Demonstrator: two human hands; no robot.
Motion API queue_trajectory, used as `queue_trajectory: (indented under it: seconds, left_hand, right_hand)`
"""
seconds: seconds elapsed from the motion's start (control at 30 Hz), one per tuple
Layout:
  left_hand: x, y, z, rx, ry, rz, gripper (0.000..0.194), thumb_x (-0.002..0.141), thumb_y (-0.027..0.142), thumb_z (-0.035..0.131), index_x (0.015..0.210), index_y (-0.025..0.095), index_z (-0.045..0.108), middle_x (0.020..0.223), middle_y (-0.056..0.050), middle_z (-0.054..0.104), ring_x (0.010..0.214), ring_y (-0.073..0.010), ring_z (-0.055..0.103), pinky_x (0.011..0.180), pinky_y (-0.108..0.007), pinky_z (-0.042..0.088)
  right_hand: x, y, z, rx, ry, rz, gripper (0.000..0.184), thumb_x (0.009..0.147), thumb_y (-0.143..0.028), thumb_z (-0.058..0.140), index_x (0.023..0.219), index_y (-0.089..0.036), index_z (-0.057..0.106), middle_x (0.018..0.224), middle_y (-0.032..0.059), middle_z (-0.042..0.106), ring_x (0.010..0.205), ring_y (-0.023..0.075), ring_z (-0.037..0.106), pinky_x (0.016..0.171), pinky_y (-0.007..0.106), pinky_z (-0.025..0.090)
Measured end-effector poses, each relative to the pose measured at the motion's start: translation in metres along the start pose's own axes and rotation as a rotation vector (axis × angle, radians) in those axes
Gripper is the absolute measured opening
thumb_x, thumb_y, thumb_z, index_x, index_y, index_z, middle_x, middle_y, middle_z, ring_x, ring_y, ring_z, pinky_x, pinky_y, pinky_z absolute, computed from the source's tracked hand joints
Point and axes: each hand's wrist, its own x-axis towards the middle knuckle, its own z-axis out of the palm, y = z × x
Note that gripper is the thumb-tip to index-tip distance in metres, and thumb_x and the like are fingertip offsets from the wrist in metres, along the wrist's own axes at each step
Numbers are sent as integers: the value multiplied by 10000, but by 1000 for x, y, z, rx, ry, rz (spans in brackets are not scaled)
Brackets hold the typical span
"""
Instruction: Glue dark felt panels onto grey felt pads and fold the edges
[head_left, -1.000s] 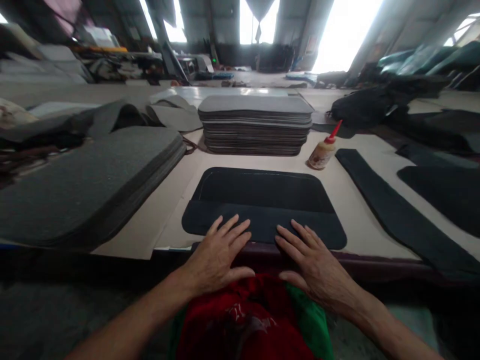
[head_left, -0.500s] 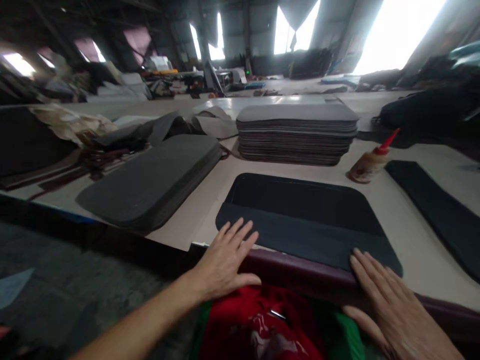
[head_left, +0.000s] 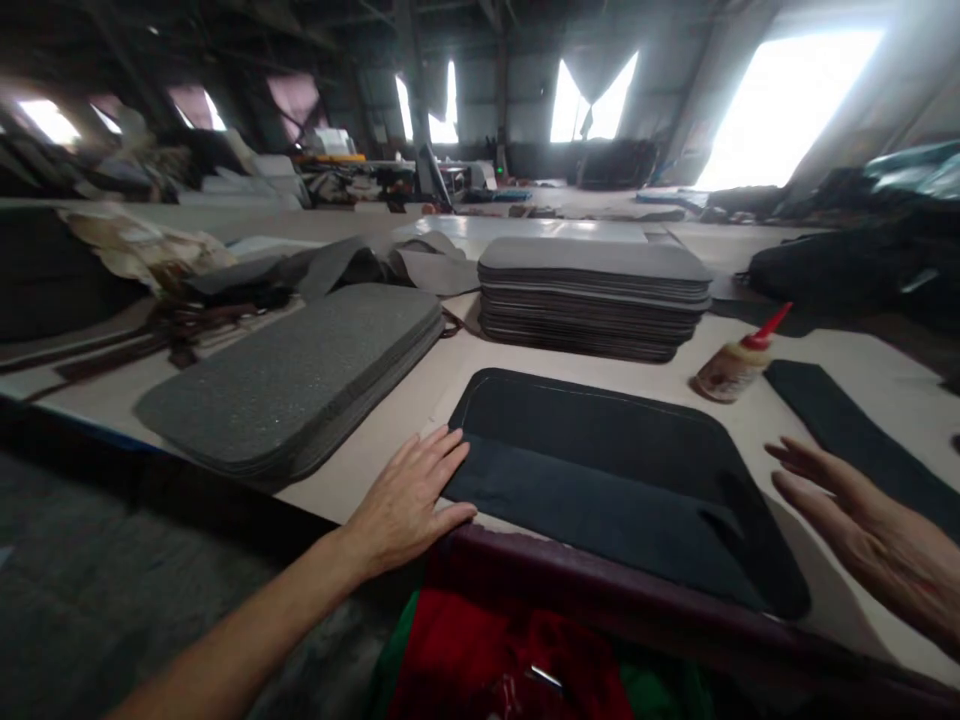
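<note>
A black panel with rounded corners (head_left: pixel 600 420) lies flat at the table's front edge, a smoother dark strip (head_left: pixel 592 510) covering its near half. My left hand (head_left: pixel 412 490) rests with fingers spread on the panel's left end, its thumb near the table edge. Off the panel's right side, my right hand (head_left: pixel 862 530) is raised over the table with its fingers stretched out, holding nothing. Beyond that hand lies a long dark strip of material (head_left: pixel 847 420). A glue bottle with a red nozzle (head_left: pixel 733 368) stands between this strip and the panel.
Behind the panel is a tall stack of grey rounded pieces (head_left: pixel 592 300). Another stack of dark grey pieces (head_left: pixel 300 370) lies to the left, near the table edge. Crumpled scraps (head_left: pixel 360 265) sit behind it. A dark heap (head_left: pixel 832 260) lies at the far right.
My right hand has lifted off the panel and moved right and up. My left hand has shifted left along the panel to its left end.
</note>
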Motion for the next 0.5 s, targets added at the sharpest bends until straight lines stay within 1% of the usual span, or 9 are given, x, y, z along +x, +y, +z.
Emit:
queue_trajectory:
  seconds: [0.07,0.1,0.17,0.2,0.23,0.3,0.33,0.4,0.5]
  left_hand:
    - [3,3,6,28,-18,-15,690,930,608,523,1460,169,466,1550,-141,441,1439,-334,388,1174,-562,343]
    - [4,4,9,40,-4,-19,686,927,614,521,1447,169,483,1541,-142,453,1427,-339,405,1165,-561,358]
    - [2,3,14,67,51,-4,654,929,606,519,1424,179,510,1525,-134,478,1401,-341,443,1148,-555,382]
    - [0,1,16,81,91,12,640,926,597,528,1415,185,516,1513,-130,493,1382,-341,465,1136,-551,395]
    - [-1,-2,20,99,131,36,634,918,591,545,1412,195,516,1503,-124,506,1366,-341,483,1124,-546,406]
    - [-3,-11,28,122,217,84,651,883,590,591,1411,218,508,1484,-113,529,1334,-350,513,1093,-538,429]
    - [-3,-16,34,131,245,103,664,869,589,607,1418,232,498,1484,-107,529,1323,-353,522,1082,-536,434]
    - [-2,-25,43,136,281,123,685,852,574,627,1438,254,471,1492,-93,522,1317,-358,526,1084,-535,426]
    - [-1,-28,47,138,293,129,689,839,572,635,1440,277,467,1488,-79,528,1304,-357,538,1078,-525,433]
  right_hand:
    - [32,-14,2,227,-38,211,740,924,-635,516,1504,-183,437,1461,214,517,1202,389,607,940,469,528]
    - [46,-18,4,354,-30,279,806,922,-635,526,1544,-152,356,1504,231,458,1249,379,573,971,433,514]
    - [73,-19,12,536,55,356,908,892,-608,593,1575,-119,247,1541,255,387,1300,369,529,1011,393,491]
    - [86,-16,17,582,97,368,953,858,-584,647,1576,-118,226,1558,254,355,1338,369,489,1042,394,473]
    - [98,-11,22,598,190,434,1019,780,-554,724,1560,-112,240,1543,260,368,1334,384,485,1065,437,459]
    - [123,1,32,652,241,449,1151,669,-526,817,1544,-95,206,1551,285,319,1390,398,401,1136,501,374]
    - [134,7,37,657,265,447,1184,630,-525,840,1530,-97,202,1545,292,315,1399,397,385,1147,513,355]
    - [152,15,46,673,295,431,1193,573,-519,873,1491,-115,228,1500,284,371,1365,394,424,1127,533,376]
    - [169,16,58,746,283,355,1016,562,-493,878,1365,-143,362,1268,190,579,1136,325,605,987,478,521]
